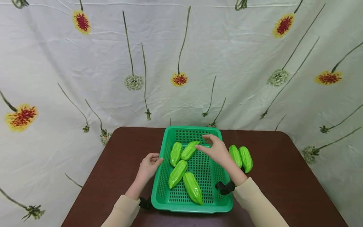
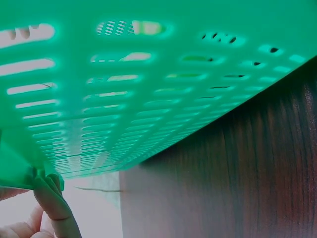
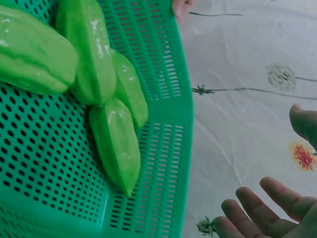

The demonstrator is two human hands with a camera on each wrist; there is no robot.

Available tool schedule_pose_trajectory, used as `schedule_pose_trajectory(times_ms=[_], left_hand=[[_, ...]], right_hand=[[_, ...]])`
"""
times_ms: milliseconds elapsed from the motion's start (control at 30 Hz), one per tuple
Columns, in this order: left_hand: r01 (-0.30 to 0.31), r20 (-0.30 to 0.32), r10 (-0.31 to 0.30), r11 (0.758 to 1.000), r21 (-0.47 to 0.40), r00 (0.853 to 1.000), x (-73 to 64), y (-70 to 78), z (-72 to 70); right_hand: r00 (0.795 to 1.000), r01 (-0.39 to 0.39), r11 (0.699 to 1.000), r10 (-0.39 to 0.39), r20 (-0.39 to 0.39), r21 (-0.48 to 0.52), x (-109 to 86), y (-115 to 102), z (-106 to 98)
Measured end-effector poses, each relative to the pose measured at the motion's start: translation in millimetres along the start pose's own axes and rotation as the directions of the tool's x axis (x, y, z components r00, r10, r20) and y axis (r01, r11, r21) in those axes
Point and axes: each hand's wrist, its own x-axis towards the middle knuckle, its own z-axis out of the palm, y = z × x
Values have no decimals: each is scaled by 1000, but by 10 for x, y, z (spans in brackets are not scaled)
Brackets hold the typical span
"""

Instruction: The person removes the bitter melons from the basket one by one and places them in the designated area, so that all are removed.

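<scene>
A green plastic basket (image 1: 193,208) with slotted walls sits on the table. Several glossy green, ridged, elongated fruits (image 1: 178,174) lie in its left and middle part; the right wrist view shows their pointed ends (image 3: 118,148). My left hand (image 1: 149,165) grips the basket's left rim between thumb and fingers; in the left wrist view its fingers (image 2: 57,208) hook at the rim. Over the basket's right back part hovers my right hand (image 1: 216,150), thumb and fingers spread apart with nothing between them. In the right wrist view its fingers (image 3: 262,213) are loosely bent and separate.
Two more green ridged fruits (image 1: 240,158) lie side by side on the dark brown table (image 1: 272,176), right of the basket and beyond my right forearm. A white cloth with printed flowers (image 1: 181,101) hangs behind the table. Dark straps circle both wrists.
</scene>
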Motion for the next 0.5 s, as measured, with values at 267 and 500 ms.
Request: schedule_pose_trajectory(times_ms=[267,500], left_hand=[[0,-2,0,1000,9,1000,-12,-1,3],[-11,-5,11,1000,11,1000,2,-6,9]], right_hand=[[995,22,996,-13,98,-92,-25,37,305],[980,42,989,-14,197,-139,-63,102,445]])
